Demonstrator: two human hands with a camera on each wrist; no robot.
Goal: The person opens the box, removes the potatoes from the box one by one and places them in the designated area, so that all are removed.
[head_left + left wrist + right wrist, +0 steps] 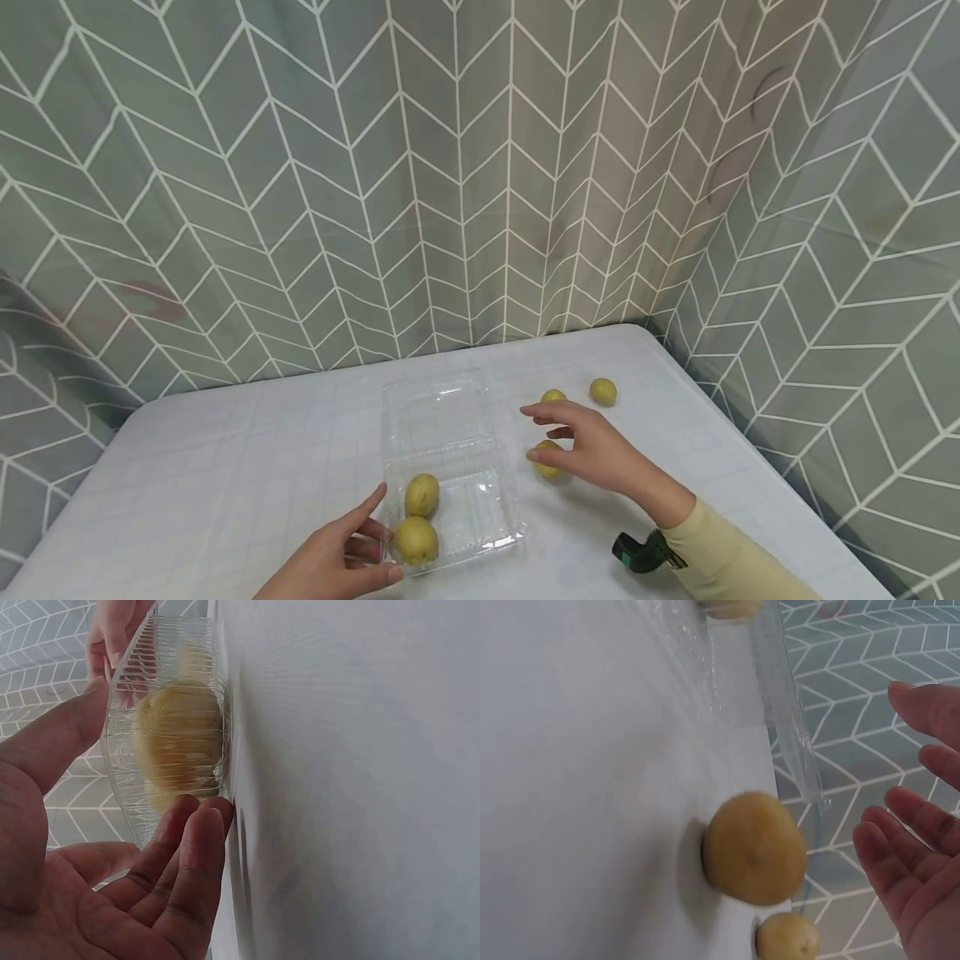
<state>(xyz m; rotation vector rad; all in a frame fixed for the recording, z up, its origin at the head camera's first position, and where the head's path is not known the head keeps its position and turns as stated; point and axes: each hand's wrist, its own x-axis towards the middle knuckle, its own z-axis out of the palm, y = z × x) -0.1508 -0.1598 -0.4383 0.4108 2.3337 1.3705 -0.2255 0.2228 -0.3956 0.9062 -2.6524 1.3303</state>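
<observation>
- The left hand (341, 562) rests at the near left corner of a clear plastic clamshell box (450, 475) that lies open on the bench (225, 467). Its thumb stands up along the box's left edge, and the fingers curve under the corner, touching the ribbed wall; the grip is loose and partly spread, not clamped.
- Two yellow-green round fruits lie in the box's near tray: the front fruit (416, 540) sits just beside the left fingers, and the second fruit (422, 495) is just behind it, touching or nearly so.
- In the left wrist view, the front fruit shows through the ribbed plastic, with the fingertips (201, 825) against the wall below it.
- The right hand (592, 450) hovers over a loose fruit (546, 462) on the bench just right of the box. Its fingers are spread and relaxed, holding nothing.
- The right wrist view shows the open palm apart from that fruit.
- Two more fruits lie further back: one (553, 397) just beyond the right fingertips, another (603, 392) near it to the right.
</observation>
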